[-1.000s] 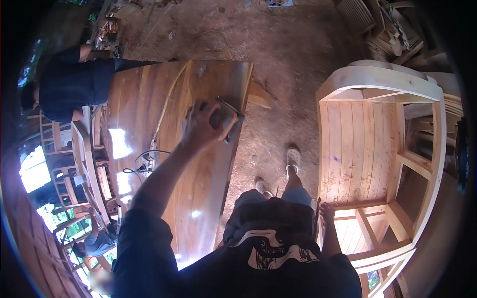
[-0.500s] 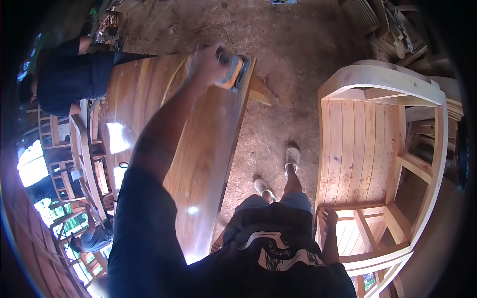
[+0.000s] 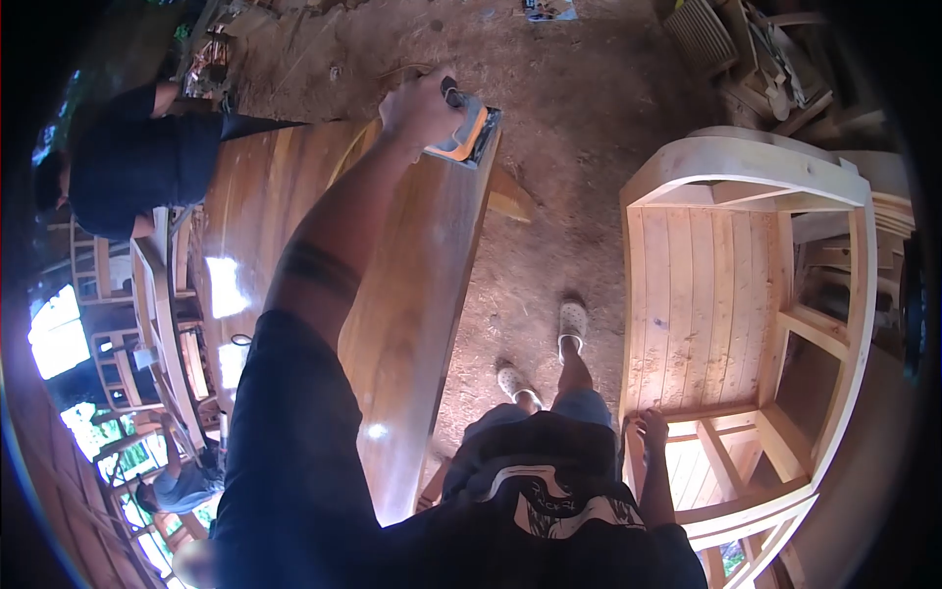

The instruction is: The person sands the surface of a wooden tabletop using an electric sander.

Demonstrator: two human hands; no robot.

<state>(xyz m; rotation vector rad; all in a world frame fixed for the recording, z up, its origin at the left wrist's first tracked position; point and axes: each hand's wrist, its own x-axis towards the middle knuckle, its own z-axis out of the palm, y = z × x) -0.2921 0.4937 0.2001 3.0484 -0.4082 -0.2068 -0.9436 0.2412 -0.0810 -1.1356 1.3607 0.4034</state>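
The left hand (image 3: 424, 116) grasps an orange-and-black handheld sander (image 3: 461, 133), at twelve o'clock, against the far right corner of a glossy brown wooden tabletop (image 3: 407, 304). At four o'clock, the right hand (image 3: 651, 432) is beside a pale wooden frame (image 3: 638, 294); its grip cannot be told.

Wearer's clothing: black T-shirt (image 3: 422, 545), short loose sleeves (image 3: 294, 393) | chest: pale, curving graphic print (image 3: 564, 508) with black linework, small lettering too blurred to read | legs: blue shorts (image 3: 585, 405), seemingly denim | feet: off-white clogs (image 3: 572, 320), rounded toes, perforated uppers, heel straps
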